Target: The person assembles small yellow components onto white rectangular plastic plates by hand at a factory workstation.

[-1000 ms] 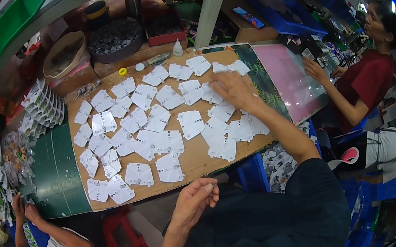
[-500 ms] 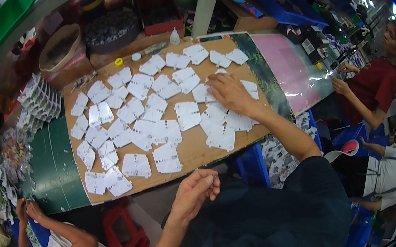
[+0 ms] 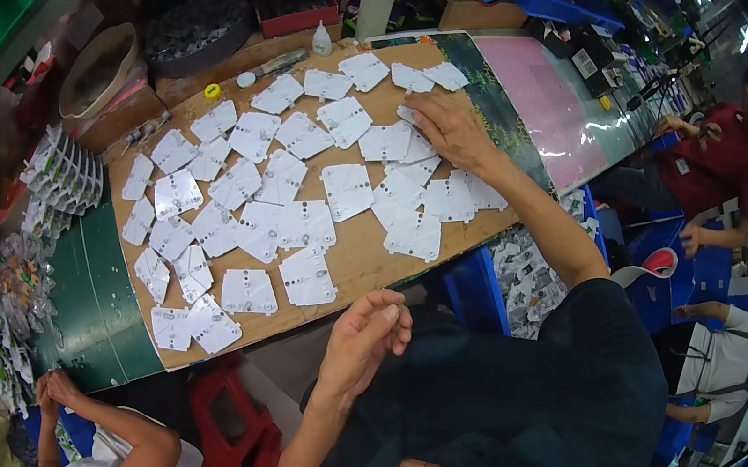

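Observation:
Flat white plates with rounded corners and small dark holes lie spread over a brown cardboard sheet, several of them overlapping. My right hand reaches across to the right side of the sheet. Its fingers are bent and held together on a white plate, whose left edge shows past the fingertips; the rest is covered by the hand. Over my lap, off the sheet's near edge, my left hand is closed with thumb and fingers pressed together. What it holds, if anything, is hidden.
Stacked white parts stand at the left end of the green table. Behind are a tub of dark pieces, a white squeeze bottle and a yellow cap. A blue crate sits at the near right. Co-workers are on both sides.
My right hand has moved farther away and slightly right over the white plates. The plates around it lie differently. My left hand stays closed in place. The view has shifted slightly.

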